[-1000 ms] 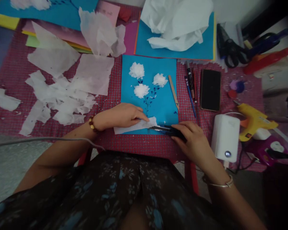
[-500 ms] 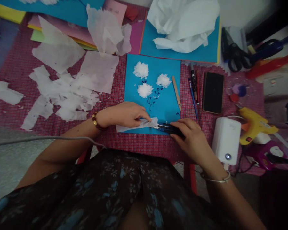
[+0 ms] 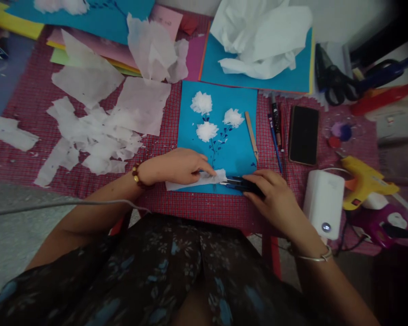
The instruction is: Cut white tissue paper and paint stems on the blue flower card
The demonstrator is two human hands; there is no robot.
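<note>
A strip of white tissue paper [image 3: 192, 182] lies along the lower edge of a blue sheet [image 3: 193, 93]. My left hand [image 3: 182, 166] rests on this strip, index finger stretched along it and the other fingers curled; the thumb side meets the paper too. From the right, my right hand [image 3: 270, 192] grips a dark tool [image 3: 240, 183] with slim silvery tips, which reach the strip's right end. The tool's exact kind is unclear, as my fingers cover its rear. Higher on the sheet are white paper flowers [image 3: 207, 131] with dark blue painted stems, and a flat wooden stick [image 3: 251, 136].
Torn tissue paper [image 3: 95, 131] covers the left of the checked cloth. Crumpled white paper [image 3: 261, 40] lies behind. To the right are brushes [image 3: 274, 136], a black phone [image 3: 303, 135], a white power bank [image 3: 324, 199], a yellow glue gun [image 3: 365, 181] and black scissors [image 3: 336, 83].
The camera view has shifted slightly, so everything appears a little lower and further right. Both hands keep nearly the same places at the tissue strip.
</note>
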